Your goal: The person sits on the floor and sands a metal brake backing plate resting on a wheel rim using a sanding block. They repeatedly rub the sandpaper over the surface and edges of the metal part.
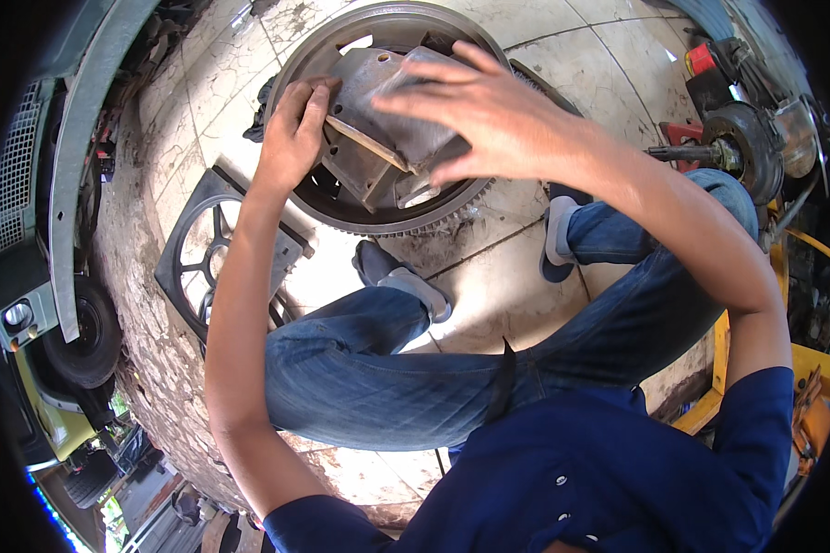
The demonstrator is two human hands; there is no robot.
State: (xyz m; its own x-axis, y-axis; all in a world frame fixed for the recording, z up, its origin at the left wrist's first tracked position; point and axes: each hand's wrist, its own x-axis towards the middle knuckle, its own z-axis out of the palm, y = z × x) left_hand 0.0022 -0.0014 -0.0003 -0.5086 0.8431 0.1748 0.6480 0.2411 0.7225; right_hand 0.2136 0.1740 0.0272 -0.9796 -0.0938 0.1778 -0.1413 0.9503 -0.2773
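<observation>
A large toothed metal ring [392, 227], like a flywheel, lies on the tiled floor beyond my feet. Inside it rests a bent, grey metal bracket [360, 72] with holes in its plates. Its raised plate edge [367, 143] looks worn and brownish. My left hand [293, 127] is closed on the left side of the bracket, with fingers and thumb pinched at its edge. Over the bracket's right side is my right hand [489, 111], slightly blurred, its fingers spread and holding nothing. Whether its fingertips touch the metal, I cannot tell.
A black fan shroud [186, 253] lies on the floor left of my legs. At the right stand a dark round hub with a shaft [742, 147] and a yellow frame [721, 355]. A vehicle with a black tyre [85, 332] is at the far left.
</observation>
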